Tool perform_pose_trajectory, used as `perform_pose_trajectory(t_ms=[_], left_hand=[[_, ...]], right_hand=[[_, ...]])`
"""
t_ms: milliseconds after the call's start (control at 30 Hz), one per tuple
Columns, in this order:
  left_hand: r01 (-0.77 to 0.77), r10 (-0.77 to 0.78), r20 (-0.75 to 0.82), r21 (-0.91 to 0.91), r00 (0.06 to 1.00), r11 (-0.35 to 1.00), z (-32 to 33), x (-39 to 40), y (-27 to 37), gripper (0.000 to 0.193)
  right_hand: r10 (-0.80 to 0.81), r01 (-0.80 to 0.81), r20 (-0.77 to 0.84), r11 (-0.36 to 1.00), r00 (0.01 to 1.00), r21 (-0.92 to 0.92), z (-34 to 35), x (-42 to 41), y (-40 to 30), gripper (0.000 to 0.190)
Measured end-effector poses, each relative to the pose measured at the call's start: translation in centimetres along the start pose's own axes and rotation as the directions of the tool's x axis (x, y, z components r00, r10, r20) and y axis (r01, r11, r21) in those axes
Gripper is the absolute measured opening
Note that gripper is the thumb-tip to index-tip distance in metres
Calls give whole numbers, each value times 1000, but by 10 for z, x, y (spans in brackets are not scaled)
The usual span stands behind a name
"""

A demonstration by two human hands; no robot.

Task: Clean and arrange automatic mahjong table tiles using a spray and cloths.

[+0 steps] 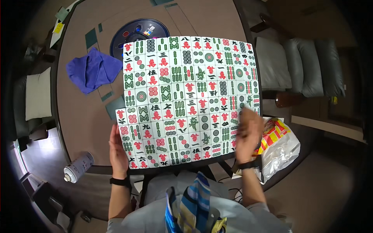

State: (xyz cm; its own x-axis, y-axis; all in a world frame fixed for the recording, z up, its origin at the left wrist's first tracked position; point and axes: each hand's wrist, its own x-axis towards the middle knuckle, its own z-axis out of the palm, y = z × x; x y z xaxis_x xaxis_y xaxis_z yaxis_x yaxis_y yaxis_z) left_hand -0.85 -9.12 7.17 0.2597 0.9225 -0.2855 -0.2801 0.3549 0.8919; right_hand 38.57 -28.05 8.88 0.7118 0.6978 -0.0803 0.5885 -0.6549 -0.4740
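A broad block of mahjong tiles [186, 102] lies face up in close rows on the mahjong table [84, 125], its corner reaching the near edge. The faces carry green, red and black markings. My left hand [117, 151] is upright along the block's lower left side, fingers extended against the outer tiles. Over the right end of the block is my right hand [249, 134], blurred, covering several tiles there. Whether its fingers hold a tile is hidden by the blur.
Behind the tiles sits a round black control panel [116, 38]. A purple cloth [93, 71] lies at left. A spray can [79, 167] is at the near left corner. To the right are a plastic bag [281, 154] and a cushioned chair [272, 64].
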Motion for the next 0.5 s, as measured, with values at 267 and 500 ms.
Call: perform_pose_trajectory(t_ms=[267, 500], left_hand=[[22, -23, -3, -170, 1000, 985, -13, 3, -26, 67], [84, -172, -139, -485, 975, 870, -24, -56, -24, 77]], right_hand=[[-506, 490, 42, 850, 861, 195, -13, 100, -142, 23], [-881, 956, 390, 294, 268, 9, 155, 24, -255, 50]])
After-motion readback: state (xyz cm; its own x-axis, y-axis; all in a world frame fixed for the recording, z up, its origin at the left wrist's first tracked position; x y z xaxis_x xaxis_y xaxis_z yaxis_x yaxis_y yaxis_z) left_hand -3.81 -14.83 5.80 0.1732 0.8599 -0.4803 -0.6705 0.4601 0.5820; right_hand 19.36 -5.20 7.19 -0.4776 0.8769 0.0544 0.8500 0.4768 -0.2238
